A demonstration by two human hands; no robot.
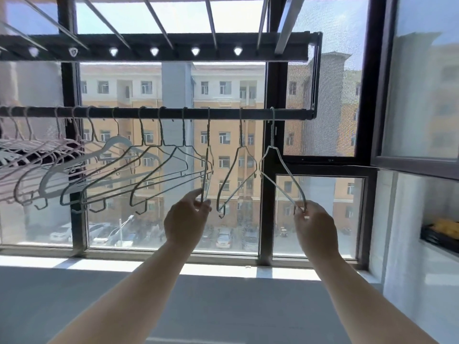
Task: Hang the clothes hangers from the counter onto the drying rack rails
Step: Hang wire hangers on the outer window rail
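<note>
left hand (186, 218) pinches thin wire hanger (208, 135) | right hand (315, 225) pinches rightmost wire hanger (273, 130) | round dark rail (223, 113)

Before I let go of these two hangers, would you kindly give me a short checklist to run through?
1. Hook of the rightmost hanger over the lower rail: ok.
2. Hook of the third hanger from that end over the same rail: ok.
3. The right hand pinches the rightmost hanger at its lower corner: ok.
4. The left hand pinches the third hanger at its lower end: ok.
5. Hooks spaced apart, with the free hanger between them: ok.
6. More hangers waiting to be hung: cannot tell; none show off the rail.
</note>
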